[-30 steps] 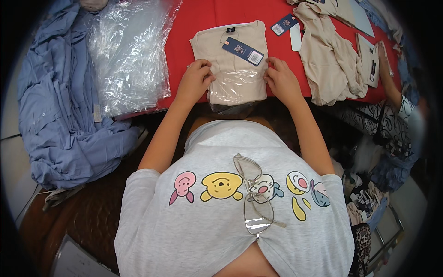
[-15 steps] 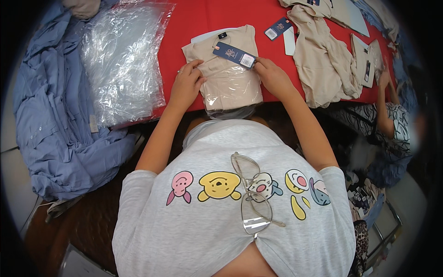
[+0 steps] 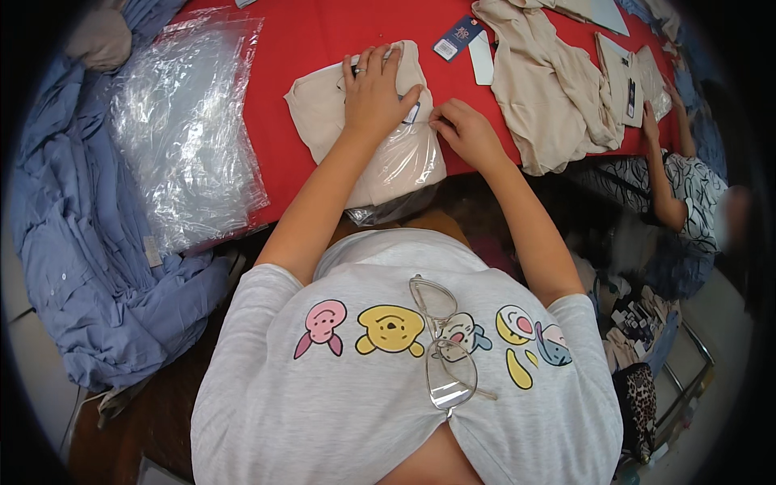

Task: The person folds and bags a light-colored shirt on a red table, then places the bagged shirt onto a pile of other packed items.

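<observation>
Looking down from the head cam, the left hand lies flat, fingers spread, pressing the folded beige garment at the red table's near edge, while the right hand pinches its clear bag's edge just beside.

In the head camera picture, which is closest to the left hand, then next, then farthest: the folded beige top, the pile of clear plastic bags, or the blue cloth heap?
1. Folded beige top: right under the left hand.
2. Pile of clear plastic bags: further left on the red table.
3. Blue cloth heap: far left, off the table's edge.
</observation>
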Available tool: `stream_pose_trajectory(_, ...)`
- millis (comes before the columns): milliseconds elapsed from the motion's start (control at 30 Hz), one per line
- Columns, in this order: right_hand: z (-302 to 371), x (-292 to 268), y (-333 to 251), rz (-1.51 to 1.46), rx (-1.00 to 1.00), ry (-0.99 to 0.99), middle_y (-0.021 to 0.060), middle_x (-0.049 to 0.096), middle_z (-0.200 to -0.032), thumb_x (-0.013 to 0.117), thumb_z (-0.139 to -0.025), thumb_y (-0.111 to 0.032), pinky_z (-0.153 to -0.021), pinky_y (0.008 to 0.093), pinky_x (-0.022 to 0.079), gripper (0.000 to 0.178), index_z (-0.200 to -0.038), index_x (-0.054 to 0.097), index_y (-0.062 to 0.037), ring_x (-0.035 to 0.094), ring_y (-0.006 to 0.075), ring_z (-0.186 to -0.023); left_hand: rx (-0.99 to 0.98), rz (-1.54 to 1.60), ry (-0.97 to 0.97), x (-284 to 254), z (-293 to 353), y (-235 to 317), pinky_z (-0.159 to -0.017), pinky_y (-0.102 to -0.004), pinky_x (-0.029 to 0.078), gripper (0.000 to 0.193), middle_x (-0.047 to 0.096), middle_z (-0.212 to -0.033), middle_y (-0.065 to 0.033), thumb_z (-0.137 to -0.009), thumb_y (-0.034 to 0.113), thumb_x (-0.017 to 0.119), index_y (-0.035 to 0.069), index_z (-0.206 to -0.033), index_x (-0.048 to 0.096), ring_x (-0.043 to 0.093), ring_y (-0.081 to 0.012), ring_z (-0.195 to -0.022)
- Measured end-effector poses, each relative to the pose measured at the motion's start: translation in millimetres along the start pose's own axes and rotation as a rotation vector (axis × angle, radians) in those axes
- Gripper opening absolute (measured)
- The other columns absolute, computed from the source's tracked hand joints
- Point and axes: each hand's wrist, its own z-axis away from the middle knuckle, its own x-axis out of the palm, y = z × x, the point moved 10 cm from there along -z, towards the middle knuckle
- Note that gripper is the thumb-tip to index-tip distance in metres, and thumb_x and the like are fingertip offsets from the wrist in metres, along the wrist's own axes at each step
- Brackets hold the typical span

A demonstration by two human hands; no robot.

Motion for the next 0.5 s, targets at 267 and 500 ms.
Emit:
stream_pose_trajectory(267,-5,-8,-32,0.208,-0.117,0.134,0.0059,0.065,-0.092,0.074,-0.094,-0.016,-0.069,0.0425,0.056,0.009,-0.1,0.068,-0.0106,0.069,0.0297,-0.084,0.172,0.242,-0.102,0,11,9,-0.116,-0.054,0.041,0.074,0.062,-0.138,-0.0106,-0.09,0.039,0.078,0.018,-0.157,0.053,0.05,-0.0359,-0.141)
stream_pose_trajectory(500,-13,5,-31,0.199,-0.018,0.0,0.0077,0.065,-0.101,0.078,-0.088,-0.009,-0.083,0.043,0.055,0.014,-0.098,0.069,-0.0053,0.066,0.0295,-0.099,0.086,0.553,-0.277,-8,23,-5,-0.121,-0.0523,0.038,0.057,0.055,-0.155,-0.0101,-0.09,0.034,0.079,0.015,-0.142,0.064,0.042,-0.0372,-0.152)
